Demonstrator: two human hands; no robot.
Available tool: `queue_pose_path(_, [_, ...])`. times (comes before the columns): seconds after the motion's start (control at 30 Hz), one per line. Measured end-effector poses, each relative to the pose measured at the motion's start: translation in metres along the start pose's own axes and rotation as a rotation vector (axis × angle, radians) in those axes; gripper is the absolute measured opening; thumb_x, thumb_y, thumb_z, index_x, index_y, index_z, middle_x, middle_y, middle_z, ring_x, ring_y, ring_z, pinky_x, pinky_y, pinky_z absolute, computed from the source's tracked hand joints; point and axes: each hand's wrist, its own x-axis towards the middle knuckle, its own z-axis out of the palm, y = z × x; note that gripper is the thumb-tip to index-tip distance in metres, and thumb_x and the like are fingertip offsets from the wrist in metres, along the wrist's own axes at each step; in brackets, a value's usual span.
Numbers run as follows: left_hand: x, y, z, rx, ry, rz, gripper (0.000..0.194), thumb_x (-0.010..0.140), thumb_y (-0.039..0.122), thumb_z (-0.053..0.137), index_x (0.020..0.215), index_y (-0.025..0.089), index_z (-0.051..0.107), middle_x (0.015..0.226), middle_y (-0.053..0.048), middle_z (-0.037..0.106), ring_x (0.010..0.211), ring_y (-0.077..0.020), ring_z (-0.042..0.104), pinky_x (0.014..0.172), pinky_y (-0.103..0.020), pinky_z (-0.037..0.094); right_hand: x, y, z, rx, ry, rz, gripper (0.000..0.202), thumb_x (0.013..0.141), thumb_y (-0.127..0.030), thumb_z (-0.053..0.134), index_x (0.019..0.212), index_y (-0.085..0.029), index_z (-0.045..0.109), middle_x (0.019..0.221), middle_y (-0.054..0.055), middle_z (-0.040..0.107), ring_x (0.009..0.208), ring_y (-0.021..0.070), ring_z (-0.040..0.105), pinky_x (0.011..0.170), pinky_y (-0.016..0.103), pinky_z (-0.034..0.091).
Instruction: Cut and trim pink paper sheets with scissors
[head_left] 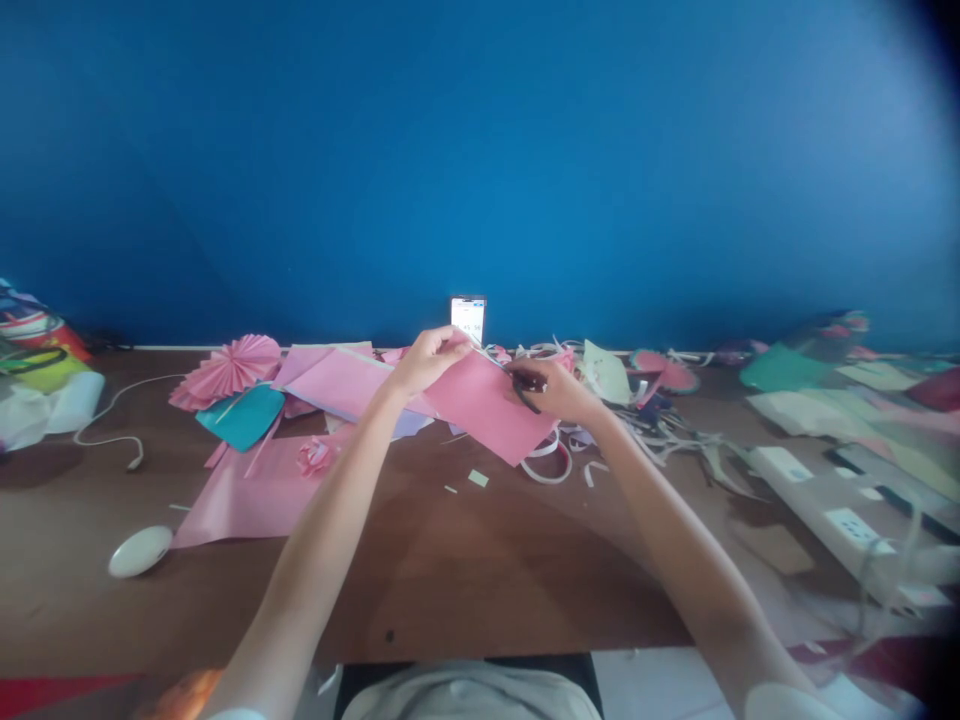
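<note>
A sheet of pink paper is held up above the table between my two hands. My left hand pinches its upper left corner, fingers closed. My right hand is closed around the black handles of a pair of scissors at the sheet's upper right edge. The blades point left along the top edge toward my left hand; whether they are apart is too blurred to tell. Below the sheet, a small pale green paper scrap lies on the table.
Left of my arms are a pleated pink paper fan, a teal paper piece, a pink paper flower and a white mouse. A phone stands against the blue wall. Curled paper strips and a power strip lie right.
</note>
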Motion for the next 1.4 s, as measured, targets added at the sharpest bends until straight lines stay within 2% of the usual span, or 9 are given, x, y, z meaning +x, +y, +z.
queue_pose_path(0.23, [0.002,-0.003,0.000,0.018,0.023,0.004,0.037,0.086,0.050,0.056,0.096,0.016,0.066,0.099,-0.008,0.069,0.091,-0.0198,0.060,0.081,-0.029,0.042,-0.001,0.001,0.002,-0.046,0.040,-0.022,0.037,0.076,-0.030,0.065,0.110,-0.017,0.069,0.100,0.007,0.072,0.084,0.0211,0.066,0.075,0.032,0.050])
queue_pose_path(0.4, [0.002,-0.003,0.000,0.026,0.002,0.005,0.035,0.087,0.049,0.056,0.095,0.016,0.065,0.098,-0.007,0.069,0.089,-0.0193,0.061,0.081,-0.030,0.043,-0.002,0.001,0.002,-0.076,0.044,0.000,0.037,0.076,-0.029,0.064,0.110,-0.017,0.071,0.093,0.007,0.073,0.076,0.0197,0.065,0.071,0.031,0.050])
queue_pose_path(0.7, [0.002,-0.004,-0.001,0.065,0.027,0.004,0.033,0.088,0.047,0.054,0.094,0.016,0.064,0.097,-0.007,0.068,0.089,-0.0201,0.060,0.077,-0.030,0.043,-0.003,0.000,0.003,-0.071,0.068,0.013,0.035,0.076,-0.026,0.062,0.107,-0.015,0.074,0.087,0.006,0.074,0.072,0.0186,0.064,0.065,0.028,0.049])
queue_pose_path(0.83, [0.001,-0.003,-0.002,0.058,0.023,0.004,0.036,0.087,0.051,0.054,0.093,0.016,0.064,0.095,-0.007,0.068,0.088,-0.0204,0.060,0.075,-0.030,0.044,-0.002,0.000,0.005,-0.052,0.082,0.036,0.035,0.077,-0.027,0.062,0.107,-0.014,0.074,0.086,0.006,0.074,0.073,0.0193,0.065,0.065,0.027,0.049])
queue_pose_path(0.97, [0.001,-0.003,-0.002,0.037,0.031,0.002,0.035,0.087,0.049,0.055,0.094,0.016,0.064,0.095,-0.007,0.068,0.088,-0.0200,0.060,0.075,-0.029,0.043,-0.003,-0.004,0.006,-0.026,0.078,0.039,0.035,0.076,-0.028,0.063,0.107,-0.015,0.074,0.094,0.007,0.074,0.079,0.0209,0.067,0.068,0.027,0.050])
queue_pose_path(1.17, [0.003,-0.006,0.004,0.016,0.004,0.007,0.032,0.086,0.047,0.056,0.090,0.016,0.065,0.088,-0.005,0.067,0.083,-0.0199,0.060,0.074,-0.031,0.044,-0.002,-0.008,0.007,-0.004,0.079,0.035,0.036,0.075,-0.030,0.065,0.107,-0.017,0.074,0.096,0.007,0.074,0.080,0.0222,0.067,0.071,0.031,0.051])
queue_pose_path(1.4, [0.005,-0.009,0.011,-0.054,-0.043,-0.014,0.034,0.082,0.047,0.061,0.092,0.015,0.066,0.089,-0.007,0.067,0.085,-0.0218,0.061,0.073,-0.032,0.046,-0.002,-0.010,0.005,-0.002,0.057,0.028,0.035,0.075,-0.031,0.065,0.106,-0.017,0.074,0.092,0.005,0.074,0.076,0.0210,0.064,0.064,0.029,0.049])
